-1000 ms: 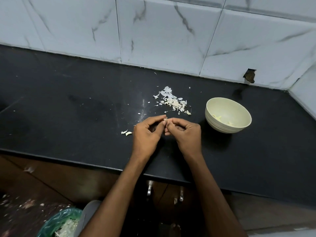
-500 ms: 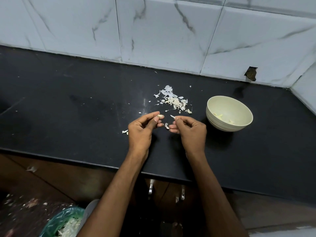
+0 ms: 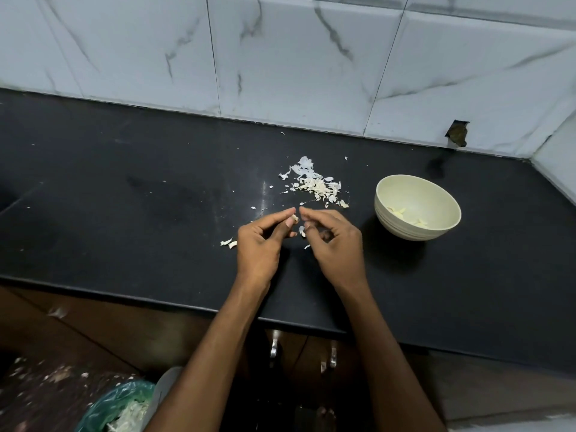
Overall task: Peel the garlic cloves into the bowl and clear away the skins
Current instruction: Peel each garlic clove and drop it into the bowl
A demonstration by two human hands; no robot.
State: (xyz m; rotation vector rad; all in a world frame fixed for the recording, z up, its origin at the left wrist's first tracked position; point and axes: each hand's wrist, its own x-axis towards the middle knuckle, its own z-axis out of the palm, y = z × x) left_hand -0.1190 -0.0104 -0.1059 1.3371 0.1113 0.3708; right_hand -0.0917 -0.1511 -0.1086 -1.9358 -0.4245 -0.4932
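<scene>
Fingers: my left hand [image 3: 260, 244] pinches a small garlic clove [image 3: 295, 218] between thumb and forefinger, tip turned toward the other hand so the loose skin faces it.
Right hand [image 3: 335, 244]: fingers curled, thumb and forefinger nipping what looks like a scrap of skin [image 3: 302, 230] just pulled free; it is small and I can't be certain it is gripped and not falling.
Gap: the two hands sit close but apart, held low over the counter [image 3: 124, 213] so scraps land there.
Nearby scraps: a couple of bits [image 3: 229, 243] lie just left of my left hand.
Skin pile [image 3: 314, 183]: heaped beyond my hands, kept in one spot, I judge, to sweep up in a single go.
Bowl [image 3: 405, 185]: to the right of the pile, within easy reach, a few peeled cloves [image 3: 405, 215] already in its bottom.
Bin bag [image 3: 115, 406]: on the floor below left, holding skins, ready for the clearing.
</scene>
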